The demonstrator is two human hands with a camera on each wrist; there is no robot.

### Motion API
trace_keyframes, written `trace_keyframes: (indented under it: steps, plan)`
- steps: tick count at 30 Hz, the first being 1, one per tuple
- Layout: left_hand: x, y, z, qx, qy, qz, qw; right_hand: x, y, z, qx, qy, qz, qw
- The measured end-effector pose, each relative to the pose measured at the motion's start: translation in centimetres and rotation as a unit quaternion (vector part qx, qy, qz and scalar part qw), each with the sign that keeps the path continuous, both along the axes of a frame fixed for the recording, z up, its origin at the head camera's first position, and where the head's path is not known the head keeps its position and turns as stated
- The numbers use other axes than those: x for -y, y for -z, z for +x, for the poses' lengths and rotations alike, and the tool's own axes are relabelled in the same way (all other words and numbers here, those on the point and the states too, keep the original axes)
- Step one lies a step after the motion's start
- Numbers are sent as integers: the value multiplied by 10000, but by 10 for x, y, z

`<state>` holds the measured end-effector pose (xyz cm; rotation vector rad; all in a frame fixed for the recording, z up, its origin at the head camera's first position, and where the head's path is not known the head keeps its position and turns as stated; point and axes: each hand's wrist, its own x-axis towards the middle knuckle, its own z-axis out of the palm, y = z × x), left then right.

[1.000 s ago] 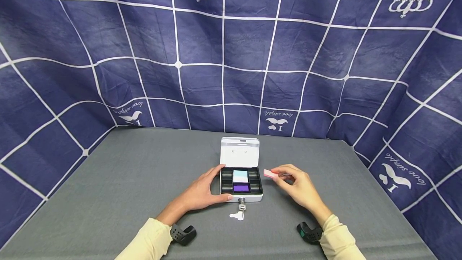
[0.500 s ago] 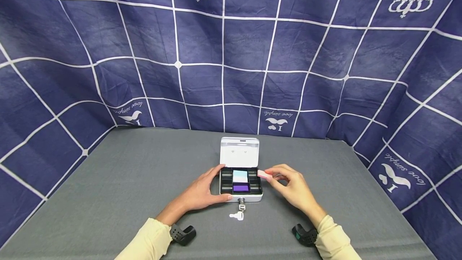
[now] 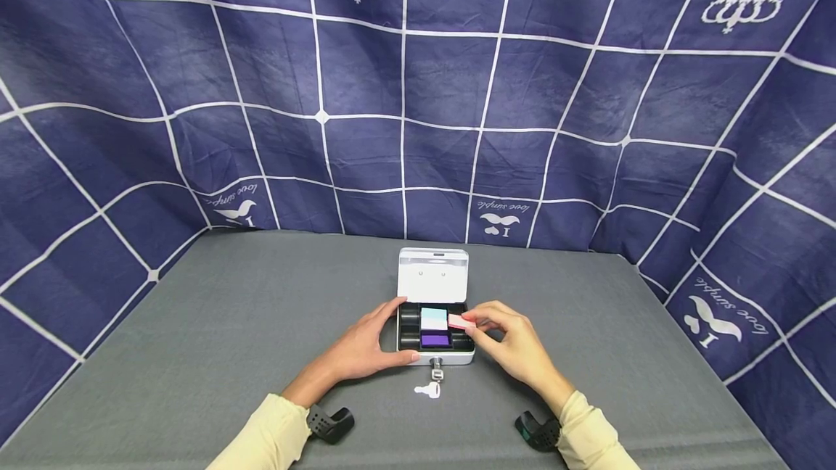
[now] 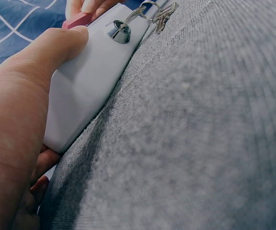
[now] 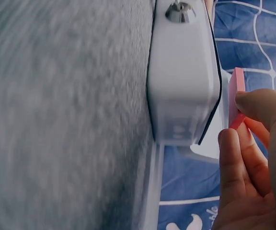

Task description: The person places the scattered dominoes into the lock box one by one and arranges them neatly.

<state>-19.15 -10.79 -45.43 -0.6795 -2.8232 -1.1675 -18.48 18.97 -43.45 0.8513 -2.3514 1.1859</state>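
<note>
A small white cash box [image 3: 406, 358] stands with its lid [image 3: 433, 283] raised and a black divided tray [image 3: 409, 330] inside. My left hand [image 3: 369, 343] grips its left side, thumb on the front top edge, fingers round the left end. A thin pink rectangular block [image 5: 235, 93] is pinched between thumb and fingers of my right hand [image 3: 512, 339]. In the head view the block overlaps the tray's right compartments; the right wrist view has it above the box rim. A light-blue and white block [image 3: 434, 319] and a purple block [image 3: 435, 340] lie in the tray's middle column.
Keys [image 3: 429, 389] hang from the lock [image 4: 120, 32] on the box front and lie on the grey cloth-covered table [image 3: 294, 289]. A blue curtain with white lines [image 3: 451, 78] rises behind and at both sides. Black wrist straps [image 3: 332, 424] sit at both wrists.
My right hand has moved left with the pink block, from beside the box to over the tray's right side. The left hand and the box have stayed put.
</note>
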Motion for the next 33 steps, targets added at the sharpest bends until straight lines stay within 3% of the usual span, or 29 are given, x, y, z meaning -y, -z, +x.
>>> trace_keyframes:
  steps: [8, 24, 33]
  plan:
    - [1, 0, 0, 12, -28, -42, 10000, 12, 0, 1, 95, -250, -43, 9996]
    - [0, 1, -1, -72, -24, -53, 10000, 27, 5, 1, -169, -576, -97, 9982]
    - [0, 2, -1, -57, -26, -54, 10000, 31, 7, 3, -183, -547, 24, 9983]
